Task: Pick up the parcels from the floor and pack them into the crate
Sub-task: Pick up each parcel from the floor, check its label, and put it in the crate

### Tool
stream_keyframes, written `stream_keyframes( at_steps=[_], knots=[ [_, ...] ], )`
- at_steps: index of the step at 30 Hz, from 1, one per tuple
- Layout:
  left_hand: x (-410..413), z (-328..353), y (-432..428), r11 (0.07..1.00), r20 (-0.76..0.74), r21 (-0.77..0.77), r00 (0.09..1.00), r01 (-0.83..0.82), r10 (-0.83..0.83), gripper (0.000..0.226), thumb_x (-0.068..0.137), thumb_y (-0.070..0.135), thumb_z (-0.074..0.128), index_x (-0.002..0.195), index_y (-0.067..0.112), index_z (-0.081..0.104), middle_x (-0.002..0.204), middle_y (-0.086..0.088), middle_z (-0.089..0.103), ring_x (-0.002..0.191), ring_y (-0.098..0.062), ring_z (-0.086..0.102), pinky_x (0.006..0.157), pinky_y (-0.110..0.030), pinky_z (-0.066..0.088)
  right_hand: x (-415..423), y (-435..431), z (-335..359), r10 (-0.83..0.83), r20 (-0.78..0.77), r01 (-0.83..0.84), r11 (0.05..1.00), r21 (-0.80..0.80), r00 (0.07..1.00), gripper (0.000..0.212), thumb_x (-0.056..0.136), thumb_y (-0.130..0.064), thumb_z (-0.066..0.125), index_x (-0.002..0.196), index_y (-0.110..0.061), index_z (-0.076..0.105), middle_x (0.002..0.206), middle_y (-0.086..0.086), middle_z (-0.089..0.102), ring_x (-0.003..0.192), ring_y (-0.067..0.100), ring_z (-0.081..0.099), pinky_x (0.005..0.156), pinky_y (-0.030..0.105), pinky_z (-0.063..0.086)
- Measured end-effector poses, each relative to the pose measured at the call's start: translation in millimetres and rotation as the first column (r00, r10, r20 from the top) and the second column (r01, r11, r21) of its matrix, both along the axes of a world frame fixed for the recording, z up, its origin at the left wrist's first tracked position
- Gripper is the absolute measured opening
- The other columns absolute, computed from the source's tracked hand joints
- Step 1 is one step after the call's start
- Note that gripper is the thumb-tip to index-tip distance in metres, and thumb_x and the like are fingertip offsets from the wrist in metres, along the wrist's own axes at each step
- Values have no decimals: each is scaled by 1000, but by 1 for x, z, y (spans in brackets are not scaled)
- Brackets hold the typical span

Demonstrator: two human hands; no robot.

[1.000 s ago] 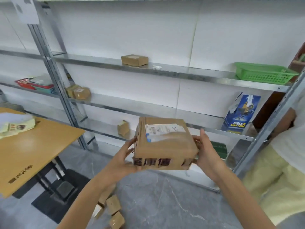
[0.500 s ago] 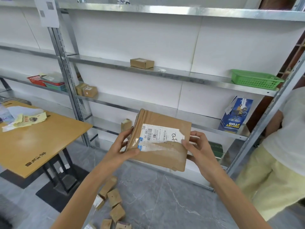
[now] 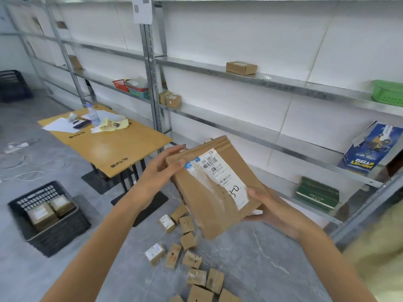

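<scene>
A brown cardboard parcel [image 3: 209, 205] with a white shipping label is held at chest height, tilted with its label face up. My left hand [image 3: 159, 173] grips its upper left corner, thumb on top. My right hand [image 3: 270, 208] holds its lower right edge from beneath, thumb on the label. A black plastic crate [image 3: 63, 232] stands on the floor at the lower left with two parcels [image 3: 50, 211] inside. Several small cardboard parcels [image 3: 189, 253] lie scattered on the grey floor below my hands.
A wooden table [image 3: 117, 147] with papers, a phone and a bottle stands left of centre. Metal shelving [image 3: 261, 83] runs along the wall, bearing a few boxes, a green basket [image 3: 388, 92] and a blue carton [image 3: 370, 149]. Another dark crate [image 3: 11, 83] sits far left.
The view has swung left and down, bringing the black crate and more floor parcels into sight. The parcel has turned in my hands, its label now running lengthwise towards my right hand.
</scene>
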State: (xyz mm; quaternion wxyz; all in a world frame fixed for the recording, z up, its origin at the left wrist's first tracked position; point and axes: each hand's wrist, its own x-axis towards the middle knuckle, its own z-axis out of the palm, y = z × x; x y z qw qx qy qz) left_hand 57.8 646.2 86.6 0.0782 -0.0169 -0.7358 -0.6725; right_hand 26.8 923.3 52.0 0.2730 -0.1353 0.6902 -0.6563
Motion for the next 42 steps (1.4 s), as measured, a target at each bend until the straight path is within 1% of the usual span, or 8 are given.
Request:
stream_keyframes(
  at_steps=[4, 9, 13, 19, 26, 32, 36, 42],
  knots=[
    [44, -22, -24, 973, -6, 64, 974, -224, 225, 48, 86, 33, 60, 130, 35, 42, 127, 13, 53, 120, -6, 50, 94, -27, 49, 29, -63, -12, -134, 91, 144, 983, -111, 987, 65, 74, -48, 70, 130, -25, 48, 120, 10, 64, 104, 28, 66, 81, 48, 57],
    [71, -32, -79, 897, 136, 136, 905, -421, 404, 107, 63, 53, 72, 148, 40, 9, 154, 8, 22, 137, -14, 32, 108, -43, 39, 70, -144, -21, -237, 125, 258, 947, -190, 963, 65, 70, -40, 69, 125, -14, 47, 123, 10, 60, 107, 24, 64, 74, 44, 59],
    [91, -27, -127, 919, 126, 252, 952, -304, 280, 73, 81, 36, 68, 143, 32, 28, 140, 4, 44, 110, -12, 59, 83, -31, 57, 91, -215, -19, -274, 174, 313, 912, -265, 946, 68, 68, -41, 71, 125, -12, 48, 124, 16, 58, 107, 30, 64, 80, 51, 57],
    [147, -29, -236, 915, 148, 233, 942, -331, 303, 77, 69, 41, 71, 136, 28, 34, 132, 4, 49, 113, -17, 57, 85, -35, 54, 117, -332, -10, -219, 55, 225, 962, -157, 974, 73, 65, -58, 66, 127, -24, 45, 117, 2, 63, 103, 20, 67, 76, 37, 58],
    [201, -31, -354, 894, 97, 216, 920, -393, 380, 61, 76, 35, 69, 132, 26, 44, 127, 6, 54, 106, -13, 61, 71, -24, 53, 135, -441, -14, -69, -2, 69, 997, 25, 998, 63, 62, -69, 57, 112, -31, 53, 113, -4, 66, 106, 13, 61, 93, 36, 47],
    [215, -51, -425, 884, 139, 80, 884, -460, 447, 77, 59, 70, 72, 128, 46, 50, 130, 7, 57, 122, -14, 53, 96, -38, 51, 134, -508, -24, 3, 9, -3, 999, 40, 1000, 70, 53, -71, 63, 107, -27, 55, 114, -2, 67, 110, 16, 60, 90, 36, 47],
    [200, -63, -468, 882, 154, 106, 884, -460, 442, 65, 77, 46, 68, 137, 36, 46, 121, 6, 63, 107, -9, 62, 72, -18, 54, 116, -552, -33, 29, 40, -30, 999, 37, 999, 73, 54, -68, 65, 111, -24, 55, 115, 0, 66, 111, 17, 59, 102, 42, 43],
    [147, -84, -552, 880, 175, 104, 879, -464, 444, 58, 85, 39, 64, 139, 36, 43, 122, 8, 63, 107, -6, 62, 72, -15, 53, 62, -637, -56, 62, 101, -59, 998, -27, 993, 70, 58, -57, 68, 116, -20, 53, 118, 3, 65, 115, 18, 58, 108, 45, 40]
  ],
)
